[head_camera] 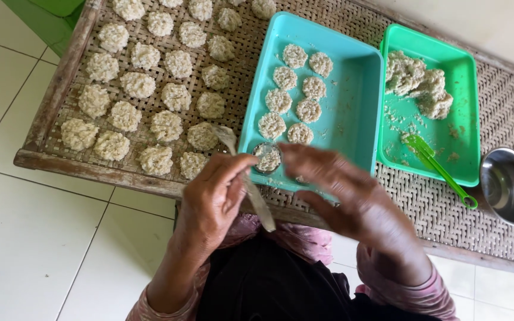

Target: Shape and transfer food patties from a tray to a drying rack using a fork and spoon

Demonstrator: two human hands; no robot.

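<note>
Rice cakes are what we are forming, and we log the layout from largest item down. Woven bamboo tray (447, 214) carries everything; its left half holds rows of finished rice cakes (150, 89) running to the left edge. Turquoise tray (352, 113) sits mid-tray with nine pressed rounds (295, 98) grouped along its left wall. Green tray (462, 101) lies just beside it on the right, holding the loose rice mass (414, 77) in its far corner and a green scoop (438, 166) slanting over its near edge. Steel bowl (510, 185) rests at the right edge. Small round mould (268, 157), filled with rice, sits in the near-left corner of the turquoise tray.

Our left hand (215, 196) pinches a metal spoon (239, 172), fingers narrow around the handle, bowl end near the mould. Our right hand (352, 193) hovers over the near edge of the turquoise tray, fingers loosely spread, holding nothing; it is motion-blurred.

Judgement: we press evenly with the spoon back, keep the mould flat, level the rim, and steady the mould with the free fingers so the round releases whole.
</note>
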